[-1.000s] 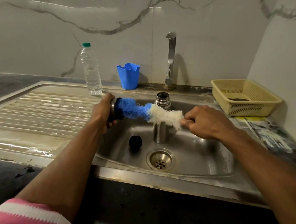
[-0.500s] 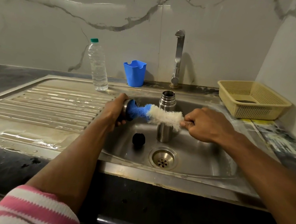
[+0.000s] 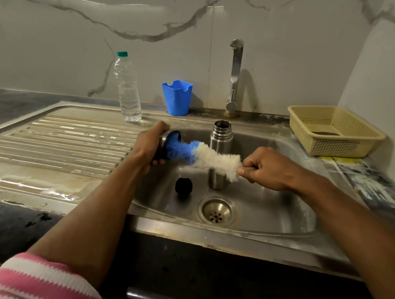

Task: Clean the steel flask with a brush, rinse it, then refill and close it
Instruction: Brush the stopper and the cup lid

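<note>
1. Nearest of all, a pink-and-white striped sleeve (image 3: 38, 281) covers the person's left arm, which reaches out over the dark front edge of the tabletop (image 3: 0, 226).
2. Just past that edge lies the steel sink (image 3: 269, 220), its round drain (image 3: 216, 211) in the bottom and a small black cap-like thing (image 3: 184, 186) lying on the basin floor to the left of the drain.
3. Over the basin the left hand (image 3: 148, 145) is curled round a steel cup (image 3: 164, 145) — its open mouth faces right, and the blue end of the brush (image 3: 205, 156) is pushed into it.
4. On the other side the right hand (image 3: 271, 169) pinches the brush at the white end, fingers closed tight on it; the brush lies nearly level between the two hands, blue bristles on the left, white on the right.
5. Behind the brush stands the steel flask (image 3: 221, 137), upright on the basin floor with its mouth open and neither hand touching it; the white bristles cross in front of its body.
6. To the left, the ribbed draining board (image 3: 58, 142) looks wet.
7. Further back a clear plastic bottle (image 3: 127, 88) with a green cap stands on the sink's rear rim, a blue plastic holder (image 3: 176, 97) beside it, then the tap (image 3: 233, 77) — well to the right sits a yellow basket (image 3: 335, 131).
8. Farthest off is the marble-veined wall (image 3: 82, 27).
</note>
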